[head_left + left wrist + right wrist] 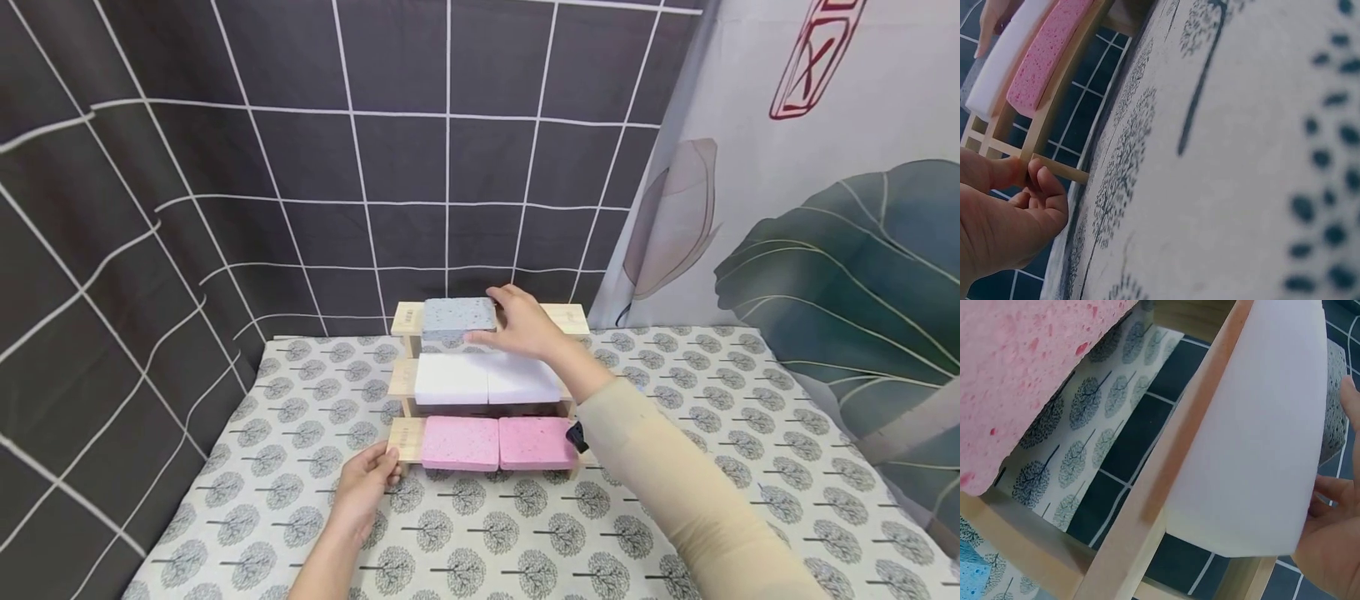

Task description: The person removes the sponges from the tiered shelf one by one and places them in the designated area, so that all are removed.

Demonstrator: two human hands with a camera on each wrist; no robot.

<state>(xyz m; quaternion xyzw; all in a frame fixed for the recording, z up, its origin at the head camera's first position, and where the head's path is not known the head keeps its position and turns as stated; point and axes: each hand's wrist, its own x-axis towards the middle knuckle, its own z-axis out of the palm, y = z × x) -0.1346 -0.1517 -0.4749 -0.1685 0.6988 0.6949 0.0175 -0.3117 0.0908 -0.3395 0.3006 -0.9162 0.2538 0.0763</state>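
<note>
A three-tier wooden rack (566,318) stands on the cloth. My right hand (525,325) grips the right end of a grey speckled sponge (453,315) at the top tier, thumb in front and fingers behind. On the middle tier sit two white sponge blocks (452,379) side by side. The lowest tier bears two pink sponges (460,443). My left hand (365,479) pinches the left end of that lowest tier; in the left wrist view, thumb and index finger meet on the wood. The right wrist view shows the grey sponge (1335,403) partly hidden behind a white block.
A tree-patterned cloth (300,500) covers the table. Dark grid-patterned fabric (397,158) hangs behind and at the left, and a leaf-printed curtain (862,275) at the right. Part of a blue sponge (972,575) shows at the corner of the right wrist view.
</note>
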